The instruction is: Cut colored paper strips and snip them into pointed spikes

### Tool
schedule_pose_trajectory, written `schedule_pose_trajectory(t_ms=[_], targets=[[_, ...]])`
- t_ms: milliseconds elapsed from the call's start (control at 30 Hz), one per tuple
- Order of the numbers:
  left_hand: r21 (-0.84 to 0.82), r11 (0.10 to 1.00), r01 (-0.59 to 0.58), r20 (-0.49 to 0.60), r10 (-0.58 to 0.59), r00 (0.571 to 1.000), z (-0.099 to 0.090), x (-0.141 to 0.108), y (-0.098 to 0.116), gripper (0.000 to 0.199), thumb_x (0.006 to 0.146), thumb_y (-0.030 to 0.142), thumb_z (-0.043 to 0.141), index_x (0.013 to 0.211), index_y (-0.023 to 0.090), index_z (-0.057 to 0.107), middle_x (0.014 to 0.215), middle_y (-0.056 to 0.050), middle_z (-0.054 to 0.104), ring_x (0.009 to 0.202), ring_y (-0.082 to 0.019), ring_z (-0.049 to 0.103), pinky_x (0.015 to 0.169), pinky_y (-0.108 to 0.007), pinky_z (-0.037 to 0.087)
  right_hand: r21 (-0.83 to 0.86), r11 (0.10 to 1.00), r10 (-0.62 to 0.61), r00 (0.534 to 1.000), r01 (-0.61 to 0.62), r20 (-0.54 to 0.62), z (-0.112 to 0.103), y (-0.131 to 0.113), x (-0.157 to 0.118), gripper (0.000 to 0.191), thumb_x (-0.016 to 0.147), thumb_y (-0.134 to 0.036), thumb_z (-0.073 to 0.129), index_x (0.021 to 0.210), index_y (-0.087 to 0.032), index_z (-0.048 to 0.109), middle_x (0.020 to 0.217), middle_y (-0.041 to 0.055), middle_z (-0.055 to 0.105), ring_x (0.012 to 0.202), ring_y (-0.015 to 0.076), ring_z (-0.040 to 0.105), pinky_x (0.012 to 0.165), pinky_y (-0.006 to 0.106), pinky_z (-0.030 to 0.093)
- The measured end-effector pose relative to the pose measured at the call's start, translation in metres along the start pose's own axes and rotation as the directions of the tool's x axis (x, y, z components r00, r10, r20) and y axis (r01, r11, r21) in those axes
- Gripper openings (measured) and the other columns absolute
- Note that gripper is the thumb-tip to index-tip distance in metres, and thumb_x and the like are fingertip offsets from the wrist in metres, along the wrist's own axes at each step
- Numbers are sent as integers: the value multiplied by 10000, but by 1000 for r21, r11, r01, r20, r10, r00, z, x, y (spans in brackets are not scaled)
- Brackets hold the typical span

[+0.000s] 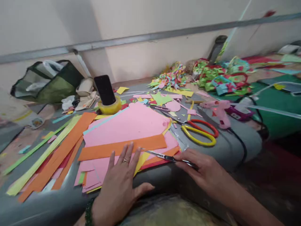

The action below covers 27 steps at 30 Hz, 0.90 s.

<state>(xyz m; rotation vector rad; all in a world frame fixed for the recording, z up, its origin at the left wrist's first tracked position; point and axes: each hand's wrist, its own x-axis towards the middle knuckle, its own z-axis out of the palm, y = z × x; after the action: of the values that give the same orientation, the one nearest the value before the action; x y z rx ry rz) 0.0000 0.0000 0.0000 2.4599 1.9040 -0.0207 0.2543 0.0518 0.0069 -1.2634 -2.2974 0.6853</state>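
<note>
Spread flat, my left hand point(122, 179) rests its fingertips on the lower edge of an orange paper strip point(105, 150). The strip lies across a stack of pink paper point(131, 122), with yellow, orange and red sheets showing at the stack's lower right edge. My right hand point(199, 166) is closed around the dark handle of a slim craft knife point(162, 156). The knife's tip points left and lies at the strip's lower edge, just right of my left fingertips.
Scissors point(199, 131) with red and yellow handles lie right of the stack, beside a pink glue gun point(217, 113). Paper strips point(56, 150) fan out at left. A phone point(104, 89) stands in a yellow tape roll point(110, 107). Colourful scraps point(172, 76) are heaped behind.
</note>
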Motion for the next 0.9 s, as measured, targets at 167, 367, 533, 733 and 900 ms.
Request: schedule_pose_trajectory(t_ms=[167,367,533,733,900], targets=[[-4,1000,-16,-20,16,1000,1,-2,-3,853,802,745,229,1447,187,249,1509,-100,184,1391,-312,186,1050,-631,251,11,1000,-20,1000,20,16,1,-8,1,144,917,-288,475,947,-227,602,893,17,639,813,164,604,716,300,457],[-4,1000,-24,-66,24,998,-4,8,19,785,862,671,203,1441,143,254,1500,-94,224,1381,-303,229,1056,-601,280,11,1000,22,1000,-22,-21,-7,0,1,160,902,-333,498,958,-242,618,914,21,656,853,181,613,748,311,470],[0,1000,-29,-103,28,994,-8,11,23,797,858,677,204,1448,143,233,1504,-91,213,1381,-297,231,1047,-563,322,-5,999,33,999,-33,-38,-7,4,-1,165,905,-340,496,954,-239,616,924,24,652,871,180,608,768,315,469],[15,1000,22,-62,-22,998,-3,-5,-2,770,860,675,212,1445,176,248,1504,-82,217,1382,-302,227,1033,-616,294,-30,999,23,999,-24,-23,-4,4,-1,169,912,-332,479,949,-238,615,903,29,645,837,179,607,738,314,469],[10,1000,26,-87,-25,996,3,-6,-3,783,839,697,249,1451,209,232,1505,-84,241,1380,-301,239,1036,-609,285,-60,998,3,1000,-3,0,-4,0,0,180,917,-320,459,945,-232,614,879,33,645,811,187,613,712,319,470]])
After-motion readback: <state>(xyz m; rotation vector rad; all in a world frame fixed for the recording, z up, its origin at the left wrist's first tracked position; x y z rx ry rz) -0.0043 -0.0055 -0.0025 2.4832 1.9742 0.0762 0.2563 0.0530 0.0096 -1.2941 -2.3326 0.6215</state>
